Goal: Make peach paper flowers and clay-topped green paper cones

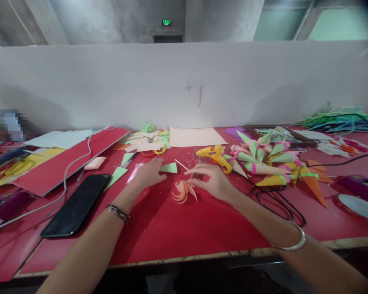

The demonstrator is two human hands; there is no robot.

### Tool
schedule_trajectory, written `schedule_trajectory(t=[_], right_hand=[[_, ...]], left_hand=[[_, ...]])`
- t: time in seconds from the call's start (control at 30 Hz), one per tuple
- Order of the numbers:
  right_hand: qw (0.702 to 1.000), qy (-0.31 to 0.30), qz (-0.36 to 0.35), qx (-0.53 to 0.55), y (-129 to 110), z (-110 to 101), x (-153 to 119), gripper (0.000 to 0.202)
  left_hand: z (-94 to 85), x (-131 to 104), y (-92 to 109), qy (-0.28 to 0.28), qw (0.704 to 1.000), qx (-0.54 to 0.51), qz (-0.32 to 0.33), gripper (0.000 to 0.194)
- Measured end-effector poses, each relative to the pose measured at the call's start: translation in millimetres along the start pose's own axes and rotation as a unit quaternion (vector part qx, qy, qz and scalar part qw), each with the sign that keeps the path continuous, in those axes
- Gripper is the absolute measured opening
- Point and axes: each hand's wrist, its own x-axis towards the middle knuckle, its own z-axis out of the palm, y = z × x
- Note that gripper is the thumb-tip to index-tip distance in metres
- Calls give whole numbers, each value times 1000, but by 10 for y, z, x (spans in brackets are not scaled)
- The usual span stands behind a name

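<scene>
My left hand (150, 173) is over the red table with its thumb and fingers apart. Its fingertips are at the edge of a small green paper piece (171, 168); whether they touch it I cannot tell. The bent fingers of my right hand (210, 179) are closed at one end of a thin white stick (181, 164), which points up and left. Just below those fingertips, a curled peach paper flower (184, 192) rests on the table. Behind my right hand lies a yellow hot glue gun (215, 155). More green paper pieces (116, 175) are left of my left hand.
Finished paper cones (260, 157) are heaped at the right, beside a looped black cord (282, 204). A black phone (78, 204) lies at the left near a white cable (66, 171). Peach sheets (196, 136) and scissors (159, 150) are at the back, before a white partition (125, 85).
</scene>
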Motion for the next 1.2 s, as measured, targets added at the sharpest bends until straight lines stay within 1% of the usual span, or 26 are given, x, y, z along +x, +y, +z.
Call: schedule_trajectory(t=[0.07, 0.17, 0.27, 0.33, 0.43, 0.47, 0.53, 0.6, 0.7, 0.8, 0.9, 1.0, 1.07, 1.13, 1.2], right_hand=[[1000, -12, 15, 7, -7, 63, -11, 20], [999, -17, 31, 3, -28, 110, -9, 20], [999, -15, 36, 0, -52, 132, -1, 16], [999, -14, 33, 0, -58, 142, 2, 13], [999, -13, 33, 0, -51, 151, 3, 11], [999, -9, 35, -2, -48, 152, 3, 11], [999, -1, 35, -6, -42, 150, 5, 11], [999, 6, 33, -11, -38, 142, 9, 10], [999, 22, 31, -12, -30, 115, 14, 10], [998, 45, 34, 0, -15, 78, 18, 10], [996, 69, 35, 37, -1, 43, 19, 9], [995, 73, 29, 63, -9, 21, 18, 9], [995, 68, 19, 70, -24, 13, 18, 9], [995, 65, 12, 77, -40, 8, 18, 8], [995, 62, 9, 74, -51, 6, 17, 8]], left_hand=[[-7, -19, 23, 19, 1000, -10, 1, 60], [-19, -37, 58, 31, 999, -39, 9, 64], [-30, -41, 84, 49, 996, -68, 35, 61], [-34, -37, 99, 88, 990, -91, 58, 56], [-43, -30, 127, 151, 974, -134, 101, 49], [-48, -30, 138, 165, 968, -152, 116, 47], [-59, -37, 161, 174, 954, -198, 144, 42], [-69, -51, 185, 165, 938, -254, 167, 39], [-72, -86, 232, 118, 912, -342, 192, 38], [-54, -128, 308, 53, 883, -409, 223, 45], [-23, -168, 411, -6, 861, -439, 257, 57], [18, -197, 504, -52, 857, -439, 266, 65], [48, -209, 544, -59, 860, -436, 260, 67], [77, -215, 564, -59, 864, -434, 248, 65], [99, -216, 570, -69, 873, -428, 224, 54]])
